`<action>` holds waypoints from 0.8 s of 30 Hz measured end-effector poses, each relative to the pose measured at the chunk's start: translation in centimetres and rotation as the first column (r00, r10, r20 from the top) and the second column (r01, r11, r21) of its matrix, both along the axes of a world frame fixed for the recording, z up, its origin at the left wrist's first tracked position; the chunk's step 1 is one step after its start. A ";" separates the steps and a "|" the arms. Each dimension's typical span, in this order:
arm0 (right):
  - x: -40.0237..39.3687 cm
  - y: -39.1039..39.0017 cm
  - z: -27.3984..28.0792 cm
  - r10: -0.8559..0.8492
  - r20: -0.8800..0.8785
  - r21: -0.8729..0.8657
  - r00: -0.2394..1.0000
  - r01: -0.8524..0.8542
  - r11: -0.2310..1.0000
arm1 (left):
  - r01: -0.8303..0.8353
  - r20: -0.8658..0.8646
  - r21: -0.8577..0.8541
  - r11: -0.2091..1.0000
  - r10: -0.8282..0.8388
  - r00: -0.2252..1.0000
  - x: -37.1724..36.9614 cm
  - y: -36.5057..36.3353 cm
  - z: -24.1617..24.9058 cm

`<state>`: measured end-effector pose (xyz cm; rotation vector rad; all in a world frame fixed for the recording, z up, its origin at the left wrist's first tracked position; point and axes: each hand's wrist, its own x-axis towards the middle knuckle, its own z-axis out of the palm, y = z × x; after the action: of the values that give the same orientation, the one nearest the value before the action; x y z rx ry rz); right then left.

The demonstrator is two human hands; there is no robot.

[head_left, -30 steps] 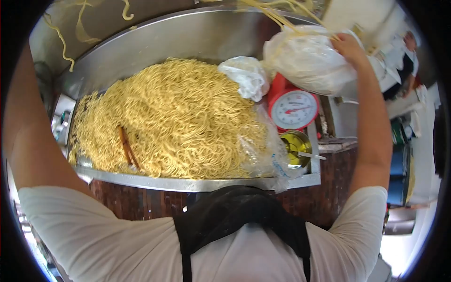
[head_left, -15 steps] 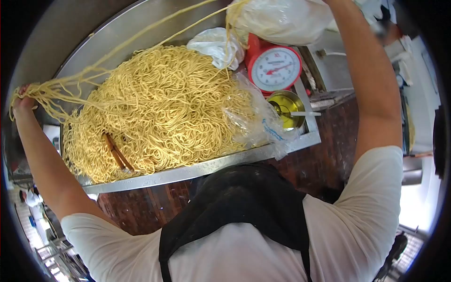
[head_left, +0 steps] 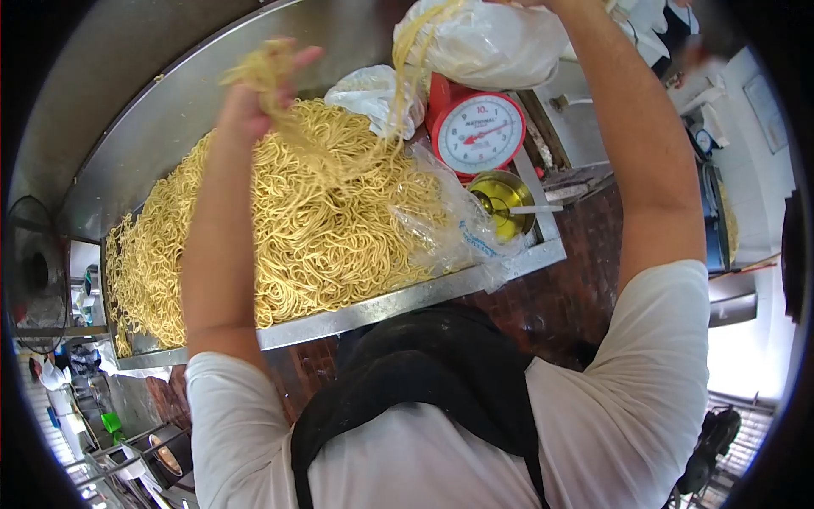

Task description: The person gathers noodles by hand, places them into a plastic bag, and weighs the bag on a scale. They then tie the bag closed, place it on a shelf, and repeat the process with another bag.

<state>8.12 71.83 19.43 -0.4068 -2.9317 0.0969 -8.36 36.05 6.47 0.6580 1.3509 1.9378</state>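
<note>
A big heap of yellow noodles (head_left: 339,246) fills a metal tray (head_left: 314,325). Above its back part, my left hand (head_left: 261,93) is raised and closed on a bunch of noodles (head_left: 267,72), whose loose ends trail down to the heap; motion blurs it. My right hand (head_left: 530,3) is at the top edge, mostly cut off, above a full white plastic bag (head_left: 487,51). Long noodle strands (head_left: 411,47) hang beside that bag from where my right hand reaches; its fingers are mostly out of frame.
A red dial scale (head_left: 477,131) stands at the tray's right end, beside a small white bag (head_left: 373,95). In front of it are a bowl of yellow oil (head_left: 519,222) with a spoon and a clear plastic bag (head_left: 454,229). A fan (head_left: 38,271) is at far left.
My left hand has swung from the far left in toward the middle, carrying its noodles. The stretched strands between my hands have slackened. Brown sticks on the heap are hidden behind my left arm.
</note>
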 end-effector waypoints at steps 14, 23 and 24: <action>-2.0 0.7 -3.2 0.278 -0.123 -0.089 0.953 -0.290 0.953 | 0.377 -0.114 -0.232 0.897 -0.410 0.905 7.7 10.1 -2.3; -2.9 1.7 1.0 0.241 -0.401 -0.129 0.884 -0.315 0.940 | -0.137 -0.424 0.202 0.970 0.213 0.880 1.4 8.4 16.0; -2.8 1.8 1.6 0.245 -0.403 -0.125 0.882 -0.318 0.940 | -0.119 -0.514 0.222 0.968 0.219 0.830 -0.7 9.3 16.7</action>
<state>5.34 73.62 21.05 0.0259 -2.5749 0.4441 -9.02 45.40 23.13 1.2852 1.6151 2.1271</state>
